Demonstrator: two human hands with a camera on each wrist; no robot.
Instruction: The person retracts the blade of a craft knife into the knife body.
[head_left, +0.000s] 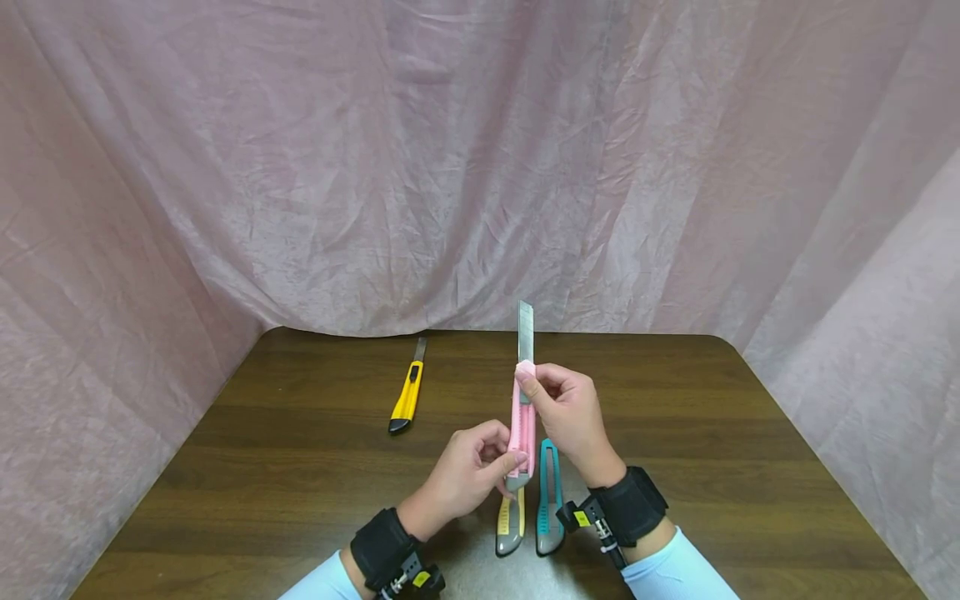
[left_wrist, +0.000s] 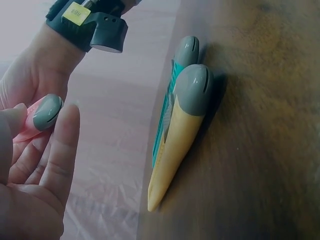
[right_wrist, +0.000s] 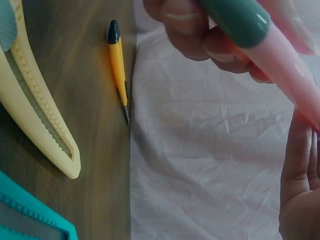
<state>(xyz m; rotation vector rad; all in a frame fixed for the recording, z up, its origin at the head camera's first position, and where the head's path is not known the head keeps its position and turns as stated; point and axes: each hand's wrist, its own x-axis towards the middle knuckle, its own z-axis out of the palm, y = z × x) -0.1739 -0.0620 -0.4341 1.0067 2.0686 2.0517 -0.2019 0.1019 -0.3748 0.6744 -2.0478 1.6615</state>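
Observation:
Both hands hold a pink utility knife [head_left: 522, 425] above the table, its long blade [head_left: 526, 332] pointing away from me. My left hand [head_left: 468, 467] pinches the grey end cap [left_wrist: 48, 111] between thumb and fingers. Near the blade end, my right hand [head_left: 567, 408] grips the pink body with its thumb on top. Below the held knife, a pale yellow utility knife [head_left: 511, 525] lies on the table, partly hidden in the head view. Beside it rests a teal utility knife [head_left: 550, 500], close to my right wrist.
A bright yellow utility knife [head_left: 407, 392] with a black end lies at the back left, blade out. The brown wooden table [head_left: 675, 417] meets a pink curtain [head_left: 450, 167] along its far edge. Black camera straps [head_left: 628, 504] wrap both wrists.

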